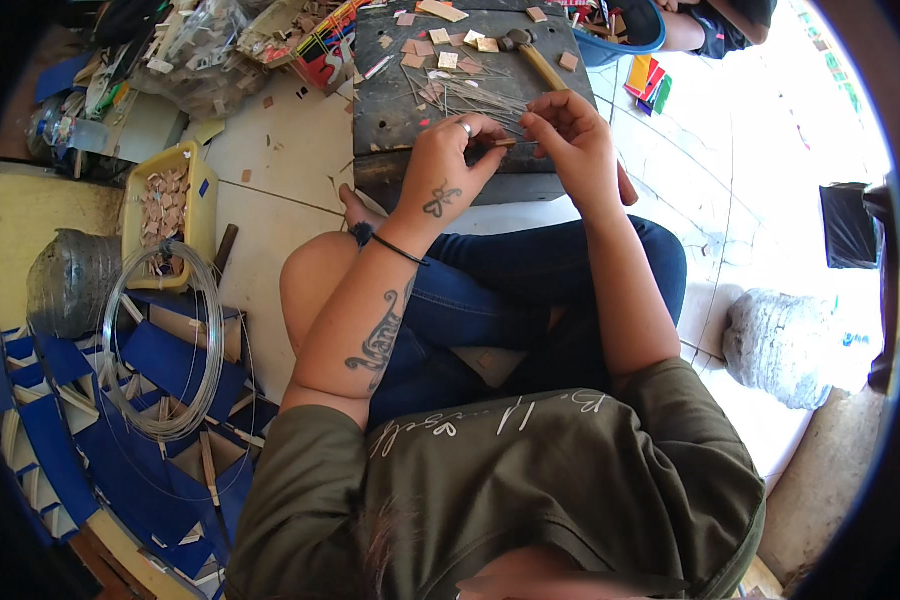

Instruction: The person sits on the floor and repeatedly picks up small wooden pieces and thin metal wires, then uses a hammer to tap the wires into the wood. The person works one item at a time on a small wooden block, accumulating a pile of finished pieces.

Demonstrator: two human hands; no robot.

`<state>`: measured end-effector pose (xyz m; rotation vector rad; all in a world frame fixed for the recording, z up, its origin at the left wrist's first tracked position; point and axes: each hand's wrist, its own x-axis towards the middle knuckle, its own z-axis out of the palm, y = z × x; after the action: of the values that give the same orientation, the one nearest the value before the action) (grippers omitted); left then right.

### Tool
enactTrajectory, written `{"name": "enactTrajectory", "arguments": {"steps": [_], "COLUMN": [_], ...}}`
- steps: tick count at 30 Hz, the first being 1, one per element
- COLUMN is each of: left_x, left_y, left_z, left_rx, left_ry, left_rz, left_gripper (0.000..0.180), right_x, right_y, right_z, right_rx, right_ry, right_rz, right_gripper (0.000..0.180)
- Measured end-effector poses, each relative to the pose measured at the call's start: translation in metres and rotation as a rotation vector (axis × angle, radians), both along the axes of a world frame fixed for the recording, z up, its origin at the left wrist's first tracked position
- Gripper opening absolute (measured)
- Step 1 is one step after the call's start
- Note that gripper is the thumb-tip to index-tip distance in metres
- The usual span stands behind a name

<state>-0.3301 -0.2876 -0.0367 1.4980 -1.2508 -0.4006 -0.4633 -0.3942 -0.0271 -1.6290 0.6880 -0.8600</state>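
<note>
My left hand (448,165), with a ring and a wrist band, pinches a small flat wooden piece (507,143) between thumb and fingertips. Close beside it, my right hand (578,150) has its thumb and forefinger drawn together and its other fingers curled. Whatever is between those fingertips is too small to make out. Both hands are over the near part of a dark, worn work block (385,120). Thin straight metal wires (485,98) lie loosely across the block, just beyond my hands. Small wooden squares (448,61) are scattered farther back. A hammer (542,66) with a wooden handle rests behind my right hand.
To the left stand a yellow bin (202,205) of wooden pieces, a wire coil (215,350) and blue-covered panels (135,480). A blue basin (630,45) and another person's arm (682,30) are at the far right. A bulging clear plastic container (775,345) sits on the right.
</note>
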Motion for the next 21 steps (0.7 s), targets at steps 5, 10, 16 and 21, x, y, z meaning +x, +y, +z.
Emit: {"name": "enactTrajectory", "arguments": {"steps": [5, 10, 16, 21], "left_x": [0.001, 0.003, 0.004, 0.004], "left_y": [-0.001, -0.003, -0.004, -0.005], "left_z": [-0.001, -0.004, -0.006, -0.006], "left_rx": [-0.033, 0.004, 0.017, -0.009], "left_ry": [-0.216, -0.169, -0.214, -0.216], "left_rz": [0.069, 0.056, 0.057, 0.046], "left_gripper": [0.013, 0.013, 0.013, 0.012], "right_x": [-0.003, -0.005, -0.005, -0.006], "right_y": [0.001, 0.002, 0.004, 0.005], "right_z": [0.002, 0.004, 0.008, 0.012], "right_rx": [-0.133, -0.206, -0.251, -0.308], "right_ry": [0.101, 0.188, 0.228, 0.270], "right_rz": [0.033, 0.019, 0.017, -0.001], "right_gripper": [0.010, 0.011, 0.012, 0.012]}}
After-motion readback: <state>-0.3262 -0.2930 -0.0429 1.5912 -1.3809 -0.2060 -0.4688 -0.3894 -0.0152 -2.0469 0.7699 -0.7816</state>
